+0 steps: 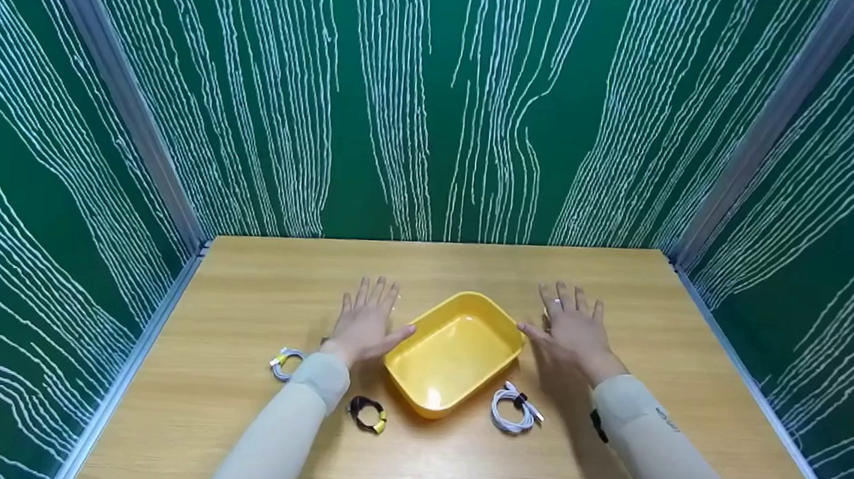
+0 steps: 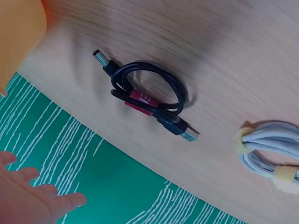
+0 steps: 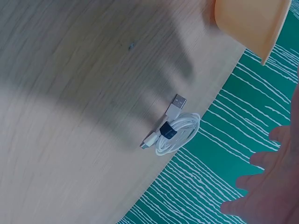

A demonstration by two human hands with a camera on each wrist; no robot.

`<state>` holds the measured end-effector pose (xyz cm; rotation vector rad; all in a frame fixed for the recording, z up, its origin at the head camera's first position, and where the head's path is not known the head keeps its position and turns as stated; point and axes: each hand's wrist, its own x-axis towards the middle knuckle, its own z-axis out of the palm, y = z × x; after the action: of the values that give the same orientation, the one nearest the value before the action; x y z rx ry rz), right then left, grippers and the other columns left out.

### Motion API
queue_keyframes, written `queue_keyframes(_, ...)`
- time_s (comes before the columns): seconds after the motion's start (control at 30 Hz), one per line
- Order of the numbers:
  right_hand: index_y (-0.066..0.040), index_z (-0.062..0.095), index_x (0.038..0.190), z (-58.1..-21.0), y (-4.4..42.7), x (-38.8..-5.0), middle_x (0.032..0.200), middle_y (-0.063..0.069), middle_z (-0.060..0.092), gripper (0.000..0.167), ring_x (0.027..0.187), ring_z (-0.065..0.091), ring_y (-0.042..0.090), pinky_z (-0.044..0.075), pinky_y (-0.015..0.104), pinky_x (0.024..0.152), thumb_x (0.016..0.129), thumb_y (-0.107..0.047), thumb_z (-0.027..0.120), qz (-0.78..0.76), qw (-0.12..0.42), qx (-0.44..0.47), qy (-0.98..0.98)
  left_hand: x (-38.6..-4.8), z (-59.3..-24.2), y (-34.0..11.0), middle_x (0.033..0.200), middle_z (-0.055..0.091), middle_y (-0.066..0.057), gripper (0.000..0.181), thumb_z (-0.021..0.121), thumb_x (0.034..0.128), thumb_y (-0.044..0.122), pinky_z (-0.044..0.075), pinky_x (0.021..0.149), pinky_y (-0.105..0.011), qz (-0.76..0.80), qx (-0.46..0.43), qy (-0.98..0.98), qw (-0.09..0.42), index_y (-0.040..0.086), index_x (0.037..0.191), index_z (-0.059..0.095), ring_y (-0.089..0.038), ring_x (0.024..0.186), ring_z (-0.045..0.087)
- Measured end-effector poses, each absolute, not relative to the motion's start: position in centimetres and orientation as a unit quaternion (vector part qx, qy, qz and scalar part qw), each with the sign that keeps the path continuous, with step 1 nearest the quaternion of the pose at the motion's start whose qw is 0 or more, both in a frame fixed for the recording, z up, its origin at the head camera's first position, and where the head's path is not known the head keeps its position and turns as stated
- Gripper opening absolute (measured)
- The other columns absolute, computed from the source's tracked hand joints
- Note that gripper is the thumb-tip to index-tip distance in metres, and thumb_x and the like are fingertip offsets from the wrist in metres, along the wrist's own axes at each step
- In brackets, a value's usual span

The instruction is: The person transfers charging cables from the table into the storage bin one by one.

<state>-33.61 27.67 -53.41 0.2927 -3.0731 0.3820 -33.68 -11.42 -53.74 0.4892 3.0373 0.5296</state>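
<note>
A yellow plastic bin (image 1: 457, 347) stands slantwise on the table between both hands. My left hand (image 1: 364, 329) spreads its fingers on the bin's left side, its thumb at the rim. Opposite, my right hand (image 1: 574, 336) is also spread, thumb at the right corner. Whether the thumbs touch the rim I cannot tell. Below the left hand, in its wrist view, lies a coiled black USB cable (image 2: 175, 91) with a red strap. The right wrist view has a coiled white USB cable (image 3: 184, 133) with a black strap. Neither hand holds anything.
Near the left forearm lie a grey cable coil (image 1: 283, 365) with yellow ties and a dark cable coil (image 1: 359, 408) with yellow on it. A braided white cable coil (image 1: 508, 424) sits right of the bin's near end. Green white-streaked walls (image 1: 433, 157) enclose the wooden table (image 1: 243, 287).
</note>
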Motion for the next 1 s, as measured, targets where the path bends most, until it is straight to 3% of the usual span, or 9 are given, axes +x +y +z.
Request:
queue_keyframes(0.33, -0.007, 0.022, 0.173, -53.45, 27.9, -33.42, 0.178, 0.031, 0.011, 0.097, 0.162, 0.005, 0.061, -0.004, 0.08, 0.126, 0.105, -0.07, 0.052, 0.162, 0.011, 0.085, -0.983, -33.61, -53.71, -11.2, 0.183, 0.014, -0.012, 0.094, 0.057, 0.1029, 0.067, 0.01, 0.134, -0.067, 0.2, 0.147, 0.969, 0.017, 0.016, 0.174, 0.024, -0.039, 0.17, 0.004)
queue_keyframes(0.6, -0.009, 0.017, 0.174, -53.38, 28.2, -33.48, 0.179, 0.029, 0.008, 0.105, 0.163, 0.004, 0.06, -0.005, 0.076, 0.128, 0.102, -0.081, 0.042, 0.172, 0.003, 0.074, -0.982, -33.52, -53.47, -11.08, 0.183, 0.017, -0.013, 0.094, 0.063, 0.1021, 0.063, 0.016, 0.134, -0.066, 0.221, 0.144, 0.964, 0.023, 0.015, 0.174, 0.026, -0.041, 0.17, 0.009)
queue_keyframes(0.87, -0.005, 0.021, 0.172, -53.18, 28.33, -33.66, 0.177, 0.031, 0.017, 0.097, 0.162, 0.015, 0.058, 0.004, 0.073, 0.131, 0.104, -0.063, 0.059, 0.197, 0.017, 0.058, -0.978, -33.72, -53.55, -11.11, 0.178, 0.029, -0.019, 0.088, 0.067, 0.103, 0.053, 0.023, 0.134, -0.06, 0.223, 0.166, 0.96, 0.019, 0.008, 0.17, 0.033, -0.042, 0.167, 0.022)
queue_keyframes(1.0, -0.001, 0.027, 0.17, -53.19, 28.49, -33.77, 0.173, 0.034, 0.026, 0.095, 0.16, 0.023, 0.058, 0.01, 0.072, 0.131, 0.103, -0.055, 0.066, 0.207, 0.031, 0.053, -0.976, -33.59, -53.61, -10.97, 0.177, 0.033, -0.016, 0.086, 0.069, 0.1024, 0.051, 0.027, 0.133, -0.057, 0.245, 0.153, 0.957, 0.028, 0.01, 0.169, 0.035, -0.039, 0.165, 0.029)
